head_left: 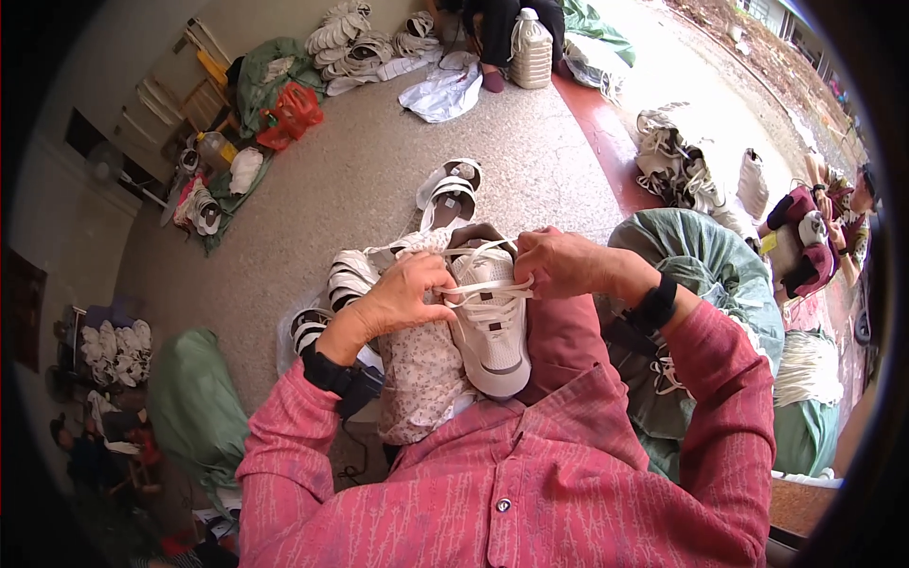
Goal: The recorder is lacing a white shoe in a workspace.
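A white sneaker (pixel 494 341) lies across my lap with its toe toward me and its tongue up. White shoelace (pixel 488 286) runs in loose rows over the tongue. My left hand (pixel 405 292) is at the shoe's left edge, thumb and fingers closing around the lace there. On the other side, my right hand (pixel 559 263) pinches lace beside the upper eyelets, its fingers curled. Under the shoe, a flowered cloth (pixel 417 379) covers my left thigh. Just beyond, several white shoe uppers (pixel 450 201) lie in a line on the floor.
At my right stands a bulging green sack (pixel 720 265), near a bundle of white laces (pixel 808 372). Shoe piles (pixel 352 47) lie by the far wall. Another green sack (pixel 194 398) is at left. A person (pixel 822 232) sits at right, another at the far side.
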`<state>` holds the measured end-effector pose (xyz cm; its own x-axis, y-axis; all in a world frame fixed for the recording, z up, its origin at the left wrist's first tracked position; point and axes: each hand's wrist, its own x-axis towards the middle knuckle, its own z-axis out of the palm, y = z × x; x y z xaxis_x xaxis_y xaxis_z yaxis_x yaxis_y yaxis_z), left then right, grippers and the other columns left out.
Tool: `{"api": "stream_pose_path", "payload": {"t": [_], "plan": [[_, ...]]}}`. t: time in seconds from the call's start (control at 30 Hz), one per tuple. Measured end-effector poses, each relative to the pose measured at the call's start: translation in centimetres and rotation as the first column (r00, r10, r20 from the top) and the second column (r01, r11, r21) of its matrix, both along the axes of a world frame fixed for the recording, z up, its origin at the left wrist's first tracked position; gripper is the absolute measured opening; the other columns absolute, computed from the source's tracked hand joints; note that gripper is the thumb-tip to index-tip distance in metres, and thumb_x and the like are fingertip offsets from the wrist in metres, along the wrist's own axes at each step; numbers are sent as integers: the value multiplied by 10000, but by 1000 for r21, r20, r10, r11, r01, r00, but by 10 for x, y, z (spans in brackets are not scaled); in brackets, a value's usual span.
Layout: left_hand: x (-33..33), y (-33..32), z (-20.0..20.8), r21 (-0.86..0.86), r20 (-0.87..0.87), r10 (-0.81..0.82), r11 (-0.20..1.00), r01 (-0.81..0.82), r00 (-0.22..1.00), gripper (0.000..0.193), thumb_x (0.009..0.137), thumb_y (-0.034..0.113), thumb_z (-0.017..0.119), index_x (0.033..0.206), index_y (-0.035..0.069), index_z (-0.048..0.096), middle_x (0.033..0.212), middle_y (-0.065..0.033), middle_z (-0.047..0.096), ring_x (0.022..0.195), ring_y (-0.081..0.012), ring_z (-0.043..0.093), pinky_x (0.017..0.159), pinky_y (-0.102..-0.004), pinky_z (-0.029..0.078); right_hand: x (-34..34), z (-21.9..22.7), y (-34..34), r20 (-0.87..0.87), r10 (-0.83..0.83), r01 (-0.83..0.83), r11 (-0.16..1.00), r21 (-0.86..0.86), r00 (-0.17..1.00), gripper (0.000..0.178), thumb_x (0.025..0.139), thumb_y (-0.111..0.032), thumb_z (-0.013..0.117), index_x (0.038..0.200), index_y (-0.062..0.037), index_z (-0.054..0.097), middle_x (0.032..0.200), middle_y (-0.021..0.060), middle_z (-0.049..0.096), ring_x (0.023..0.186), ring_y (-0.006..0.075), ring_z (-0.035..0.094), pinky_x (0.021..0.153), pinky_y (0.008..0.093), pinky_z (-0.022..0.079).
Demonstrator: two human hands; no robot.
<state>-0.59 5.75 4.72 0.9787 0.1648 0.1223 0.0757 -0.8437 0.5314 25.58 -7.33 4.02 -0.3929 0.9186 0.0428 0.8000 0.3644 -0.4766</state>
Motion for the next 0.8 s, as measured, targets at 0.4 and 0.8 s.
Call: {"api": "stream_pose_path", "payload": {"t": [0.4, 0.8], "plan": [[9, -8, 3, -388, -131, 199, 891, -235, 971, 166, 747, 71, 717, 800, 38, 563, 779, 24, 518, 703, -77, 493, 642, -235, 422, 6, 1, 11, -251, 28, -83, 974, -211, 968, 297, 673, -186, 762, 955, -104, 719, 807, 60, 614, 776, 184, 598, 676, 313, 479], [12, -2, 12, -619, -285, -26, 768, -163, 958, 286, 815, 140, 732, 994, 50, 528, 761, 12, 625, 718, -47, 560, 660, -219, 429, 0, 21, 14, -236, -25, -97, 865, -492, 971, 284, 771, -254, 722, 955, -37, 703, 726, 51, 655, 674, 139, 593, 613, 295, 478]]}}
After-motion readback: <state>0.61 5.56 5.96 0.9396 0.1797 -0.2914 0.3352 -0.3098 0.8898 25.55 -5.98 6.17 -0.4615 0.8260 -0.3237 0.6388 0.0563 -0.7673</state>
